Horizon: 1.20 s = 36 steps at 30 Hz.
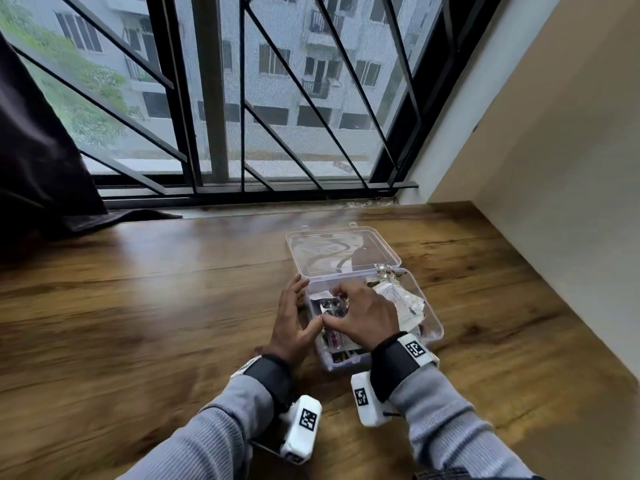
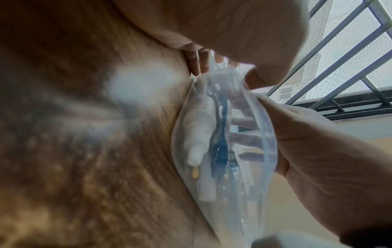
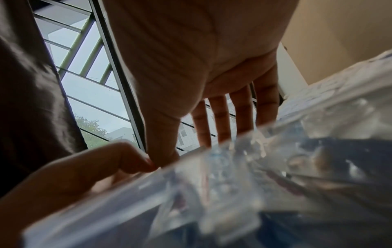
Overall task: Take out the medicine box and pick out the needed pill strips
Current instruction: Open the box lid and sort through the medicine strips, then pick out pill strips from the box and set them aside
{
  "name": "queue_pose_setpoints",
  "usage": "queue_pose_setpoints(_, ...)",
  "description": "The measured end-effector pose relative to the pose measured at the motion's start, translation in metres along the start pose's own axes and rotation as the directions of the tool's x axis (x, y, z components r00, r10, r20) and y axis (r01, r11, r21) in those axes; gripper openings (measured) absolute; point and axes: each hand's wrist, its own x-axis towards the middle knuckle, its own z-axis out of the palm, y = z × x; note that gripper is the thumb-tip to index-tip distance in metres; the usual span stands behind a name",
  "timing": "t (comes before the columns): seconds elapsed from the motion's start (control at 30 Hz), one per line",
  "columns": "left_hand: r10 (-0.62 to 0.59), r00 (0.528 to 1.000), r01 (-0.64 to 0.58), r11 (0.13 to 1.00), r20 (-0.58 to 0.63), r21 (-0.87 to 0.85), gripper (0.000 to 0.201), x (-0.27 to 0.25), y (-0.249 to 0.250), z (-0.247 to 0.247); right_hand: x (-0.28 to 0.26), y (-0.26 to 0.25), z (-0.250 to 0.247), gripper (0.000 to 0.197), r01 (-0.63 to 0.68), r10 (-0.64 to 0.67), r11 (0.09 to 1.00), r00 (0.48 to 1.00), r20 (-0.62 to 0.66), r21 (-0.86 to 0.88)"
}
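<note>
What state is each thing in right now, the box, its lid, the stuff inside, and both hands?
medicine box: open, resting on the wooden table
lid: swung back, lying flat behind the box
pill strips: still inside the box, mixed with white paper leaflets
left hand: fingers straight against the box's left wall, steadying it
right hand: reaching into the box, fingers spread over the strips; grip unclear
curtain: drawn aside at left
</note>
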Motion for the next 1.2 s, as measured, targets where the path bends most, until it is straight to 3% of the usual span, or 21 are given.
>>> queue_pose_setpoints(0.2,0.006,1.0,-0.006,1.0,-0.006,0.023,0.07,0.0,0.003,-0.001,-0.01,0.001,0.011,0.062,-0.021,0.019,0.999,0.998,0.061,0.033)
queue_pose_setpoints(0.33,-0.016,1.0,0.016,1.0,0.016,0.015,0.068,-0.001,0.005,-0.001,-0.016,0.013,-0.003,0.058,-0.125,0.123,0.948,0.992,0.025,0.294)
queue_pose_setpoints(0.47,-0.027,0.999,0.027,1.0,0.017,0.0,0.071,-0.002,0.005,0.0,-0.02,0.037,-0.018,0.045,-0.223,0.299,0.769,0.954,-0.029,0.599)
queue_pose_setpoints(0.57,-0.03,0.999,0.03,1.0,0.016,-0.002,0.071,-0.002,0.008,-0.001,-0.021,0.05,-0.024,0.037,-0.243,0.384,0.562,0.923,0.01,0.79)
queue_pose_setpoints(0.73,-0.073,0.997,0.074,0.996,0.015,-0.046,0.071,-0.003,0.016,-0.001,-0.024,0.053,-0.037,0.031,-0.163,0.369,0.316,0.929,0.037,0.935)
queue_pose_setpoints(0.83,-0.102,0.995,0.103,0.992,0.012,-0.071,0.061,-0.005,0.016,-0.004,-0.023,0.048,-0.041,0.03,-0.136,0.312,0.296,0.949,0.038,0.945)
queue_pose_setpoints(1.03,-0.195,0.981,0.195,0.977,0.012,-0.09,0.065,-0.018,0.022,-0.015,-0.021,0.037,-0.042,0.029,-0.027,0.252,0.385,0.965,-0.078,0.922)
queue_pose_setpoints(1.13,-0.176,0.984,0.176,0.978,0.01,-0.112,0.057,-0.027,0.023,-0.018,-0.023,0.035,-0.045,0.027,-0.018,0.234,0.363,0.97,-0.073,0.932)
queue_pose_setpoints(1.2,-0.17,0.985,0.171,0.976,0.017,-0.135,0.051,-0.029,0.025,-0.019,-0.025,0.033,-0.047,0.028,0.049,0.197,0.387,0.971,-0.135,0.921)
